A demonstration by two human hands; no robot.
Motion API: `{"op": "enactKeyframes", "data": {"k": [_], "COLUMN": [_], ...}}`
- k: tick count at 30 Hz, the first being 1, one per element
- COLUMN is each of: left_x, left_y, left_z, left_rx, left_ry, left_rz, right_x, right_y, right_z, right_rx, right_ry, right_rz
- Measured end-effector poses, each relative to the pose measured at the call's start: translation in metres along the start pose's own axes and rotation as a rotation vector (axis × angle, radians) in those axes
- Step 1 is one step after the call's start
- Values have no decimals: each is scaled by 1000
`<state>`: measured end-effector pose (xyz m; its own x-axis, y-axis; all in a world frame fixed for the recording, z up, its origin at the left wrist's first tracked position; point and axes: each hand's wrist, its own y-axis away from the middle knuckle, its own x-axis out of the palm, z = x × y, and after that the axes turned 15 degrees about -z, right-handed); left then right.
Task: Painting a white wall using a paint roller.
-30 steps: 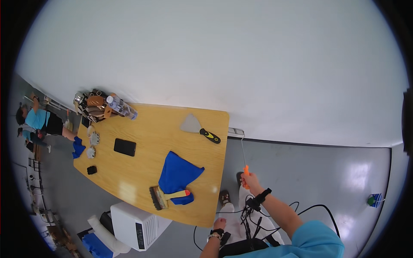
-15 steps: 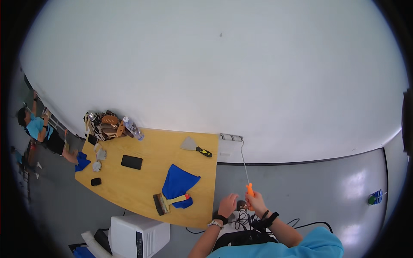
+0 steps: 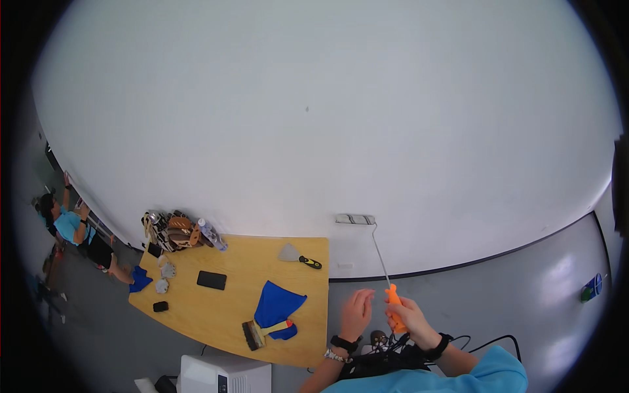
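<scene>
My right hand (image 3: 409,317) is closed round the orange handle of a paint roller (image 3: 356,219). The roller's thin metal rod runs up from the handle, and its grey-striped sleeve is at the white wall (image 3: 426,164), a little above the table's far right corner. Whether the sleeve presses on the wall is hard to tell. My left hand (image 3: 358,313) holds nothing; its fingers stretch upward, slightly blurred, just left of the orange handle without touching it.
On the wooden table (image 3: 242,255) at the left lie a scraper (image 3: 300,257), a blue cloth (image 3: 275,302), a wide brush (image 3: 255,335), a phone (image 3: 211,280), a bag (image 3: 177,230) and a bottle (image 3: 212,236). Cables hang by my waist. A person (image 3: 72,226) stands far left.
The roller has gone up the wall relative to the table edge. My left hand has risen, fingers straighter. The table and bottle sit lower in the picture as the view has shifted.
</scene>
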<state>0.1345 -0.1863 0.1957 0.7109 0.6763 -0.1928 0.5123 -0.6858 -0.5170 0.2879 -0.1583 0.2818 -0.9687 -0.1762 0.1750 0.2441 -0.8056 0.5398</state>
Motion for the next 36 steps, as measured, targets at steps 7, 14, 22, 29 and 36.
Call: {"op": "enactKeyframes", "data": {"k": [7, 14, 22, 29, 36], "left_x": [8, 15, 21, 16, 17], "left_y": [-15, -19, -14, -14, -14], "left_z": [-39, -75, -95, -94, -103], "left_rx": [158, 169, 108, 25, -284], "left_ry": [34, 112, 132, 190, 376], "left_rz": [126, 143, 123, 72, 132], "right_x": [-12, -23, -23, -15, 12], "right_y": [47, 57, 60, 25, 6], "right_z": [16, -9, 1, -1, 40], "right_rx": [-76, -195, -515, -771, -943], "right_ry": [-36, 2, 225, 275, 233], "right_rz": [33, 9, -47, -119, -161]}}
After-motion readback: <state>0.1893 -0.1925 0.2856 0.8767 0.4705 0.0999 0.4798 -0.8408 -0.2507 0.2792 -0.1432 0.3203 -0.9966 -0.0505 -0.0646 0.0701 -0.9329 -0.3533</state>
